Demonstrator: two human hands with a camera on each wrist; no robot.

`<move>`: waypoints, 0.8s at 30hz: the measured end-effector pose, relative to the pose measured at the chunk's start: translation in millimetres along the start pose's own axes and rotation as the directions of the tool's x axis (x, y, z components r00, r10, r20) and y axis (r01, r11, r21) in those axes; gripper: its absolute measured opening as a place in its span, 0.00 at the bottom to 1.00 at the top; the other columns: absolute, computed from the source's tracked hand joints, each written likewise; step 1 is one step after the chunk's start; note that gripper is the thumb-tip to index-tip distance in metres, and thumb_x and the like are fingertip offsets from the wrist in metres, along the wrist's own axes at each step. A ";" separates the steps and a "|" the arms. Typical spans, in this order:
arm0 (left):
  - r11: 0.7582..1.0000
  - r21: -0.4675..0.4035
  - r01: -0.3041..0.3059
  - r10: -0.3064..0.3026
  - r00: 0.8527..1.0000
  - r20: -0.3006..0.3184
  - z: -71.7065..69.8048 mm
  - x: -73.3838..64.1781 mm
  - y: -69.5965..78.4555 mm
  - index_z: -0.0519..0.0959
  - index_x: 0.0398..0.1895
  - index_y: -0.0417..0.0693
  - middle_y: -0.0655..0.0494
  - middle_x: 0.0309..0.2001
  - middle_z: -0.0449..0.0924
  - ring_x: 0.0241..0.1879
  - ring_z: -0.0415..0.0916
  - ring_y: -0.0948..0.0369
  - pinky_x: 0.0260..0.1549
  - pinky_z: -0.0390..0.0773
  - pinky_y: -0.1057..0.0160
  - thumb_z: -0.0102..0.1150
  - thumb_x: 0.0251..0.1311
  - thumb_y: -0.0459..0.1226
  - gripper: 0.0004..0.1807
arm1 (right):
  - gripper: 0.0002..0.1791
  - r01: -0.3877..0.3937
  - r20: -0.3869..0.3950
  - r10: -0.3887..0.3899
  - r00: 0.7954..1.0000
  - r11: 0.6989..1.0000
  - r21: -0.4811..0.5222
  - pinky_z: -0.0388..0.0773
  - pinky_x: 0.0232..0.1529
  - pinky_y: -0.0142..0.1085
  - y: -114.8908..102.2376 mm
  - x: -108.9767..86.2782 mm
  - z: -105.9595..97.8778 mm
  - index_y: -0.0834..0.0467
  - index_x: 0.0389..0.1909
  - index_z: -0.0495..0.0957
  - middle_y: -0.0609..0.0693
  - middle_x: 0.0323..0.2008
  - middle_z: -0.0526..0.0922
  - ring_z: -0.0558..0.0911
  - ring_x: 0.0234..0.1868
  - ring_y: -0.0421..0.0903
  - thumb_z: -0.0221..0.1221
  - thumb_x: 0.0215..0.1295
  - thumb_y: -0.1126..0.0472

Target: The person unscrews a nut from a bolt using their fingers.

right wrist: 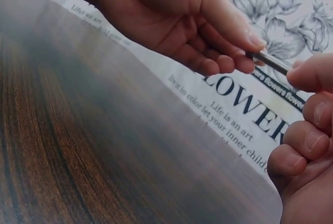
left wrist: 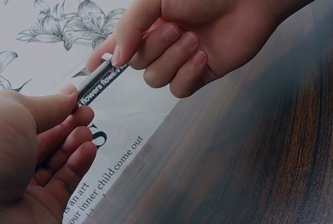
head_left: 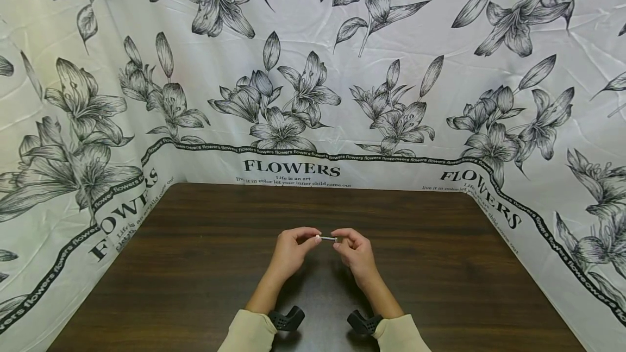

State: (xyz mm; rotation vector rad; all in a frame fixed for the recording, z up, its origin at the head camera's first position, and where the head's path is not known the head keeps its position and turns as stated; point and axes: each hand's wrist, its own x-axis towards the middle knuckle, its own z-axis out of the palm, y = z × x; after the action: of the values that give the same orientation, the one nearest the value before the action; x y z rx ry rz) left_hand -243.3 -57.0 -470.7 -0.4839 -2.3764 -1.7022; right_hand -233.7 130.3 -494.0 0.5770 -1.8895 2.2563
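Note:
A short silver bolt [head_left: 327,238] is held level between my two hands, above the table. My left hand [head_left: 289,252] pinches its left end with thumb and forefinger. At the other end, my right hand [head_left: 358,256] grips the wider tip between thumb and forefinger. Threads along the bolt [left wrist: 93,82] show in the left wrist view, with a small bright, angular end by the right fingertips; whether this is a head or a nut I cannot tell. In the right wrist view the bolt's shaft [right wrist: 276,63] spans the gap between both thumbs, its ends partly covered by fingers.
Below the hands lies a dark brown wood-grain table [head_left: 220,221]. A white cloth [head_left: 303,26] printed with flowers and lettering hangs behind it and along both sides. Each wrist wears a black device, the left one [head_left: 287,319] and the right one [head_left: 364,322].

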 end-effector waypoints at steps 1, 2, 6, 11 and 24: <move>1.000 0.000 0.002 -0.002 1.000 0.000 0.0 0.1 0.1 0.85 0.38 0.39 0.61 0.30 0.83 0.29 0.77 0.62 0.30 0.76 0.64 0.67 0.58 0.33 0.07 | 0.15 0.000 -0.001 0.000 1.000 1.000 -0.001 0.51 0.13 0.34 0.1 0.1 0.2 0.82 0.46 0.70 0.44 0.13 0.60 0.58 0.12 0.36 0.56 0.60 0.78; 1.000 -0.001 0.003 -0.003 1.000 0.001 -0.1 0.1 0.3 0.85 0.38 0.39 0.61 0.30 0.83 0.29 0.77 0.62 0.30 0.76 0.64 0.67 0.58 0.33 0.07 | 0.14 0.000 -0.002 0.000 1.000 1.000 -0.003 0.51 0.13 0.34 0.1 0.1 0.2 0.82 0.46 0.70 0.44 0.13 0.60 0.58 0.12 0.36 0.57 0.60 0.78; 1.000 -0.004 0.009 -0.009 1.000 0.003 -0.5 -0.1 2.1 0.85 0.38 0.39 0.61 0.30 0.83 0.29 0.76 0.62 0.29 0.76 0.64 0.67 0.58 0.33 0.07 | 0.13 0.005 -0.004 -0.005 1.000 1.000 -0.019 0.52 0.13 0.33 -0.3 0.0 0.1 0.79 0.45 0.73 0.45 0.13 0.60 0.59 0.12 0.36 0.57 0.59 0.78; 1.000 -0.001 0.007 -0.007 1.000 0.002 -0.5 0.2 2.0 0.85 0.38 0.39 0.61 0.30 0.83 0.29 0.77 0.62 0.29 0.76 0.65 0.67 0.58 0.33 0.07 | 0.12 0.019 0.001 -0.019 1.000 0.999 -0.027 0.54 0.14 0.32 -0.7 0.0 -0.3 0.76 0.45 0.74 0.44 0.13 0.61 0.59 0.12 0.37 0.58 0.59 0.78; 1.000 -0.014 -0.018 0.018 1.000 -0.009 0.4 -0.4 1.1 0.86 0.36 0.42 0.59 0.30 0.83 0.28 0.76 0.63 0.29 0.76 0.65 0.68 0.57 0.33 0.05 | 0.17 -0.164 -0.015 0.164 0.986 0.985 -0.050 0.55 0.14 0.28 -21.5 -0.2 5.4 0.80 0.45 0.72 0.43 0.13 0.61 0.58 0.11 0.33 0.49 0.75 0.65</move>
State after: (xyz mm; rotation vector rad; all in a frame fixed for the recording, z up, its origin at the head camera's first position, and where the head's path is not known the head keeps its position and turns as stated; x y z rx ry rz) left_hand -242.6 -56.4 -470.0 -0.4969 -2.3477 -1.7116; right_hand -224.9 129.4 -473.6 0.4154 -2.0532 2.2941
